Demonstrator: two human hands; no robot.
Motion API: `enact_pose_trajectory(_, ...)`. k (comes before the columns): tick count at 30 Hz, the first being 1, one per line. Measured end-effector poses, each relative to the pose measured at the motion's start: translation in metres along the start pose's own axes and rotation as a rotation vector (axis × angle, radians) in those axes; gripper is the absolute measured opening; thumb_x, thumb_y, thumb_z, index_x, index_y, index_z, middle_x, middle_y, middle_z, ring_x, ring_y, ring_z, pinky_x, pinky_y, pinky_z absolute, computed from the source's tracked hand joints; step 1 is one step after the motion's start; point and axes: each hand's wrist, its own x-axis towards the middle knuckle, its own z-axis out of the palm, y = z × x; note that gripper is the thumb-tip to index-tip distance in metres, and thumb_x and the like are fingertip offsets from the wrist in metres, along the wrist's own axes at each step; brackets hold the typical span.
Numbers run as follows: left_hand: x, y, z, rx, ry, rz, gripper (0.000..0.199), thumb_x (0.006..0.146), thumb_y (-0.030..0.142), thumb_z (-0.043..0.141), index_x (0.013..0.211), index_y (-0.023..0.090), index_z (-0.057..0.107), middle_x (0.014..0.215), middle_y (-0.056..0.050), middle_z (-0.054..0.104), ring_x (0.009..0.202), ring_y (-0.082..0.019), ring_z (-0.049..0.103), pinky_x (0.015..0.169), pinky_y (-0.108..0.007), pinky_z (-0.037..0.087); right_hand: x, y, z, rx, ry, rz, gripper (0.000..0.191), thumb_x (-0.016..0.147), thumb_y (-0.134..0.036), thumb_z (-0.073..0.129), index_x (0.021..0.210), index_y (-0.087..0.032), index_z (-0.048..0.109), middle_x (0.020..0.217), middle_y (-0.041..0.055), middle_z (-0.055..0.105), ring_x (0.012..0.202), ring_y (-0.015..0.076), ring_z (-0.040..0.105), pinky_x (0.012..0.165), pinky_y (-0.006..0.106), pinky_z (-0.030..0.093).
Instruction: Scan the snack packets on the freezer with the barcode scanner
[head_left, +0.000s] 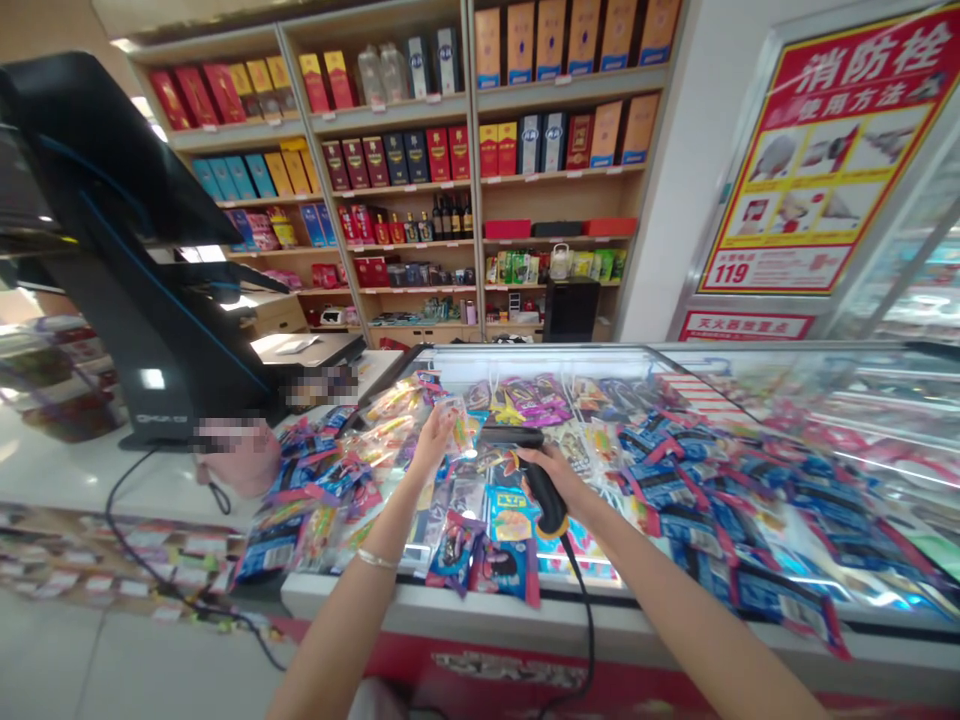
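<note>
The person's left hand (433, 441) is raised over a heap of snack packets, its fingers (445, 418) curled and touching a small, clear, orange-and-yellow snack packet (459, 428); how firmly they hold it cannot be told. A thin silver bangle (377, 558) circles the left wrist. The right hand (547, 478) is closed around the handle of a black handheld barcode scanner (544, 482), whose flat head points toward the left hand and sits just beside the packet. A black cable (582, 612) hangs from the scanner's base and runs down past the white front edge of a long glass-topped display freezer (480, 604). Blue-and-pink foil snack packets (757, 520) and other colourful packets lie across the glass. To the left stands a black point-of-sale terminal (154, 270). Ahead, tall wooden shelves (480, 205) hold boxed and bottled liquor, beside a red-and-yellow Chinese safety poster (829, 150).
</note>
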Motion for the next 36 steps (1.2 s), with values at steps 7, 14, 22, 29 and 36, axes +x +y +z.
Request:
enact_pose_trajectory(7, -0.008, 0.008, 0.003, 0.101, -0.093, 0.023, 0.047, 0.083, 0.047, 0.052, 0.119, 0.018, 0.059, 0.103, -0.008, 0.07, 0.086, -0.022, 0.066, 0.065, -0.028, 0.053, 0.001, 0.005, 0.002, 0.029, 0.039, 0.001, 0.026, 0.069, -0.041, 0.068, 0.073, -0.016, 0.063, 0.059, 0.0041, 0.067, 0.037, 0.0114, 0.053, 0.035, 0.022, 0.043)
enact_pose_trajectory(14, -0.015, 0.016, 0.007, 0.285, -0.217, 0.074, 0.042, 0.086, 0.046, 0.045, 0.109, 0.015, 0.061, 0.086, -0.005, 0.068, 0.051, -0.011, 0.054, 0.05, -0.021, 0.042, 0.004, 0.011, 0.003, 0.123, 0.122, 0.028, 0.03, 0.068, -0.043, 0.069, 0.074, -0.014, 0.062, 0.066, 0.0048, 0.068, 0.038, 0.01, 0.053, 0.034, 0.021, 0.042)
enact_pose_trajectory(22, -0.015, 0.019, 0.006, 0.264, -0.219, 0.066, 0.039, 0.086, 0.044, 0.045, 0.108, 0.016, 0.061, 0.079, -0.003, 0.066, 0.06, -0.014, 0.057, 0.054, -0.021, 0.044, 0.007, 0.012, 0.003, 0.144, 0.104, 0.011, 0.031, 0.065, -0.044, 0.07, 0.073, -0.014, 0.064, 0.065, 0.0023, 0.065, 0.037, 0.0091, 0.052, 0.034, 0.021, 0.043)
enact_pose_trajectory(29, -0.015, 0.018, 0.005, 0.267, -0.226, 0.066, 0.041, 0.086, 0.043, 0.046, 0.112, 0.016, 0.061, 0.079, -0.002, 0.065, 0.066, -0.015, 0.059, 0.056, -0.021, 0.044, 0.006, 0.01, 0.003, 0.142, 0.1, 0.019, 0.032, 0.065, -0.044, 0.069, 0.075, -0.014, 0.064, 0.064, 0.0022, 0.065, 0.037, 0.009, 0.051, 0.034, 0.021, 0.042)
enact_pose_trajectory(36, -0.016, 0.022, 0.007, 0.236, -0.225, 0.059, 0.04, 0.085, 0.044, 0.047, 0.106, 0.015, 0.062, 0.083, -0.004, 0.069, 0.062, -0.014, 0.06, 0.055, -0.021, 0.045, 0.005, 0.009, 0.002, 0.139, 0.11, 0.024, 0.03, 0.065, -0.042, 0.07, 0.074, -0.014, 0.065, 0.065, 0.0029, 0.066, 0.037, 0.0093, 0.052, 0.033, 0.021, 0.041)
